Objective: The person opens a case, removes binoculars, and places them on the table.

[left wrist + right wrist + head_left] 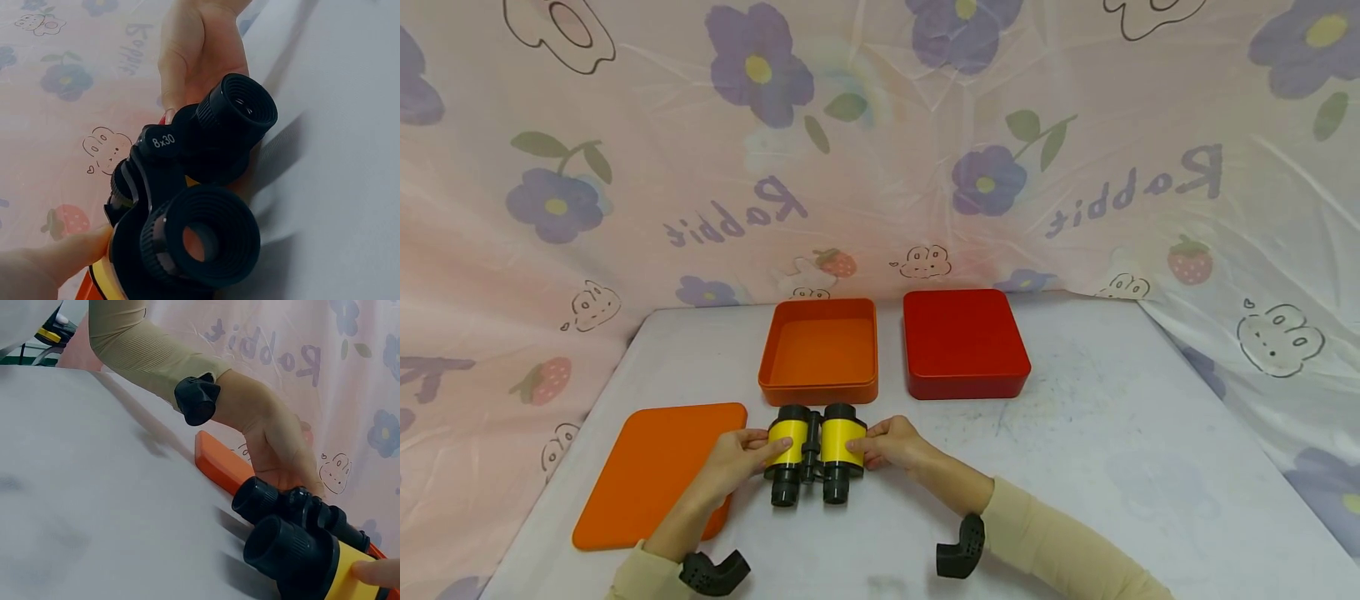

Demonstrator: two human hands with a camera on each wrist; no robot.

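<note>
**Binoculars held from both sides, in front of the orange box**

Head view: the binoculars (811, 450) sit just on your side of the orange box (818, 393). Your left hand (733, 460) pinches one yellow barrel between thumb and bent fingers; your right hand (898, 443) grips the other likewise. The orange lid (643, 467) lies left of that box and nearer you, the red box (966, 333) just right of it. A low forward push could knock the barrel ends against the orange box's near wall.

Left wrist view: the eyepieces (237, 244) face the camera, and the barrels hide most of your fingers. Uneven pressure from your hands might fold the binoculars at the hinge.

Right wrist view: your right thumb (378, 573) lies against the yellow barrel. You cannot tell here whether the binoculars touch the table (112, 487); if they are clear of it, a slackened pinch on one side could tip or drop them.
</note>
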